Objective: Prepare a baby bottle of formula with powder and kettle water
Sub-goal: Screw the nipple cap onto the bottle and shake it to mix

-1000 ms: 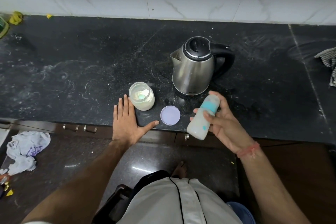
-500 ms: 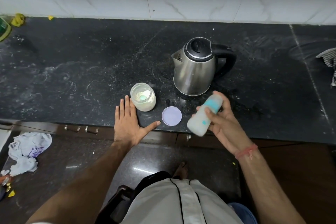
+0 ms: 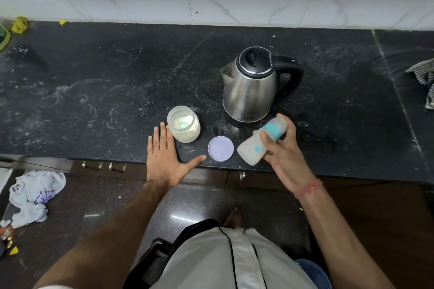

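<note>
Nearest, at the counter (image 3: 70,91) edge: left hand (image 3: 165,157) pressed flat, palm down, fingers spread, holding nothing, fingertips touching the open powder jar (image 3: 184,127). Just right of the thumb, the jar's lilac lid (image 3: 220,148) lying flat. Further right, right hand (image 3: 280,148) wrapped around the capped baby bottle (image 3: 261,142), lifted off the surface and blurred, probably mid-shake. Long axis tilted: pale base down-left toward the lid, teal collar up-right toward the kettle (image 3: 252,87). Milky contents suggest mixing nearly done. Likely next, standing the bottle upright: bare counter right of the lid, close under the right hand; kettle just behind
</note>
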